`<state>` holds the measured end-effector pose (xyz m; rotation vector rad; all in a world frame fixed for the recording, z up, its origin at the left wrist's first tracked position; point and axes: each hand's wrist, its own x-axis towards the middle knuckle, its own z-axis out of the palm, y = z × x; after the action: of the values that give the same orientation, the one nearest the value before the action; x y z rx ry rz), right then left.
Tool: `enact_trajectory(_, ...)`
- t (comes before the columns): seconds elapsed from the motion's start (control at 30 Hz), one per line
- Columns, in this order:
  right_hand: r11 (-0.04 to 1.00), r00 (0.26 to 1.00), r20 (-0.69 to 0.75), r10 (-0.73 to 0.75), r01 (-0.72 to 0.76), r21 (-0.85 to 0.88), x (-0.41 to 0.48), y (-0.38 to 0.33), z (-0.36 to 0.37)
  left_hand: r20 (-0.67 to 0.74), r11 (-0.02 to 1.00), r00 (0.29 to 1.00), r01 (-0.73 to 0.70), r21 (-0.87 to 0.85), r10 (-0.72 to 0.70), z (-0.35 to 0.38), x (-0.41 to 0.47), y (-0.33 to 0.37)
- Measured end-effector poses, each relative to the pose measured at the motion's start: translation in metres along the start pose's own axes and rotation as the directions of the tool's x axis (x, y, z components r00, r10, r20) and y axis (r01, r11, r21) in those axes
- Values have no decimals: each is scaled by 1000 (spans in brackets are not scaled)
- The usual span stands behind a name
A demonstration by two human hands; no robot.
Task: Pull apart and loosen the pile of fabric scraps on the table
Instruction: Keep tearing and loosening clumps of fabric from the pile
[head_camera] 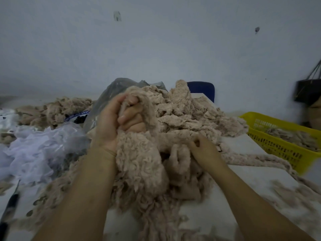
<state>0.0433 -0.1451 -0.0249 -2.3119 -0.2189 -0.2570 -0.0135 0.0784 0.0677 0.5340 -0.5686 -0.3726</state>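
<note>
Head view: my left hand (pixel 114 122) is raised over the middle of the table (pixel 241 146), fist closed tight round the top of a clump (pixel 139 162) of beige fleece scraps, thumb pressed across the fingers. The clump hangs straight down from that fist into the pile (pixel 182 115), so its long axis runs near vertical, top at my left hand and foot buried in the heap. My right hand (pixel 205 150) sits lower and to the right, at the foot of the clump, fingers curled into the pile's scraps; how much they have caught I cannot tell, as the fleece hides the fingertips.

The pile lies mostly behind and to the right of both hands, with loose strands trailing toward me and toward the basket (pixel 278 141). I judge the pull should go along the line between my hands: left up and away, right down and outward, as the right is nearer the tangled root.
</note>
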Motion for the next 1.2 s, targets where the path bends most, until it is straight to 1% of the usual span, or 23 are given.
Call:
enact_trajectory(0.07,965,967,137,-215,188,182,-4,-27,4,-78,993,996,43,114,-35,5,12,-21)
enact_trajectory(0.1,944,934,231,-271,210,255,-8,-41,6,-82,989,994,79,127,-69,7,17,-33)
enact_trajectory(0.13,941,901,333,-277,184,284,-8,-48,10,-57,987,991,124,106,-119,8,21,-43)
enact_trajectory(0.17,946,907,354,-227,118,302,-9,-52,15,-10,982,985,175,74,-175,8,24,-51)
enact_trajectory(0.23,954,936,308,-170,78,290,-10,-51,19,65,976,974,215,27,-216,11,26,-55)
enact_trajectory(0.27,946,959,246,-141,58,318,-12,-48,17,54,984,982,180,8,-180,12,25,-51)
enact_trajectory(0.3,961,975,188,-119,65,268,-13,-43,15,15,993,993,115,-16,-115,11,23,-44)
enact_trajectory(0.37,990,981,130,-144,142,25,-8,-24,12,-114,997,991,-71,-40,66,3,17,-27)
enact_trajectory(0.4,989,986,120,-120,129,-71,-3,-13,11,-164,988,976,-149,-39,141,-3,14,-22)
enact_trajectory(0.47,969,992,74,-99,112,-219,8,8,7,-216,979,956,-203,9,200,-15,13,-24)
enact_trajectory(0.5,960,997,47,-63,73,-269,12,18,0,-236,978,949,-203,51,209,-20,12,-27)
enact_trajectory(0.57,935,994,-35,107,-112,-335,15,45,-20,-276,960,920,-264,90,279,-29,5,-20)
enact_trajectory(0.63,901,955,-138,264,-295,-319,10,79,-45,-317,890,832,-438,127,455,-37,-5,9)
enact_trajectory(0.67,903,931,-170,324,-358,-237,7,92,-54,-371,849,765,-487,202,527,-40,-6,24)
enact_trajectory(0.7,911,914,-174,366,-390,-133,5,96,-57,-430,829,709,-486,276,559,-44,-4,32)
enact_trajectory(0.73,922,913,-155,377,-386,-33,3,93,-56,-461,847,711,-459,267,530,-46,-1,31)
enact_trajectory(0.77,925,919,-109,378,-372,75,4,82,-51,-464,892,762,-400,212,452,-45,6,21)
enact_trajectory(0.8,912,923,-59,380,-363,188,5,65,-45,-473,934,805,-296,203,358,-44,13,5)
enact_trajectory(0.83,888,927,7,376,-362,284,6,47,-39,-514,955,811,-175,240,278,-46,18,-13)
enact_trajectory(0.9,820,934,76,348,-343,458,7,20,-35,-613,969,779,29,243,130,-52,23,-40)
enact_trajectory(0.97,725,941,129,314,-325,608,6,7,-35,-689,975,725,142,173,16,-55,24,-60)
enact_trajectory(1.1,549,957,151,246,-266,792,0,-13,-30,-737,983,660,183,-30,-146,-52,29,-88)
enact_trajectory(1.2,558,947,167,274,-298,774,-3,-19,-16,-697,977,688,196,-88,-201,-45,30,-104)
